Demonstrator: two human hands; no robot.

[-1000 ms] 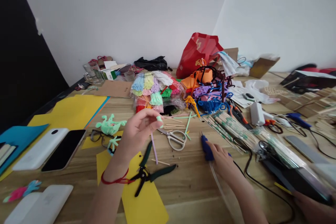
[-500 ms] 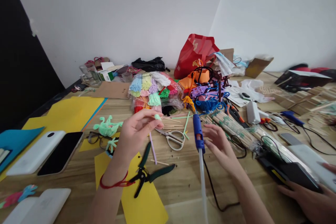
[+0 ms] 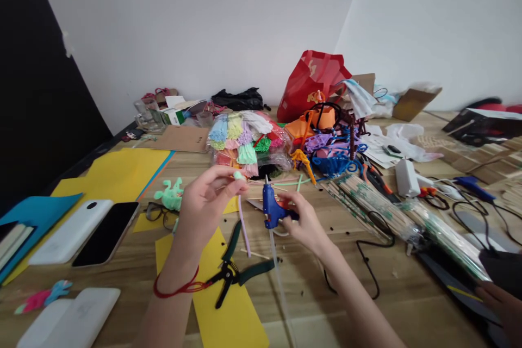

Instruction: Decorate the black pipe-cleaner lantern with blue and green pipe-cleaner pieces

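My left hand [image 3: 207, 201] pinches a small mint-green fuzzy piece [image 3: 238, 175] between thumb and fingertips, raised above the table. My right hand [image 3: 304, 217] is wrapped round the handle of a blue glue gun [image 3: 269, 205], its nozzle pointing up and away. A long clear glue stick [image 3: 279, 277] trails from the gun's back end. The gun is just right of the green piece, apart from it. Below my hands lie dark green-handled pliers [image 3: 232, 272] spread wide, and a lilac pipe cleaner [image 3: 243, 225]. Scissors are partly hidden behind the gun.
A mint-green pipe-cleaner figure [image 3: 169, 194], glasses [image 3: 157, 212] and phones [image 3: 106, 234] lie left. Behind are bagged pipe cleaners [image 3: 247, 138] and a red bag [image 3: 312, 84]. Bundled sticks [image 3: 367, 204] and a black cord [image 3: 375, 261] lie right. Another person's hand [image 3: 499, 299] is at the right edge.
My right hand has closed round the glue gun's handle and brought it left, nearer the green piece. My left hand keeps its pinch. The other person's hand and dark object at right have moved.
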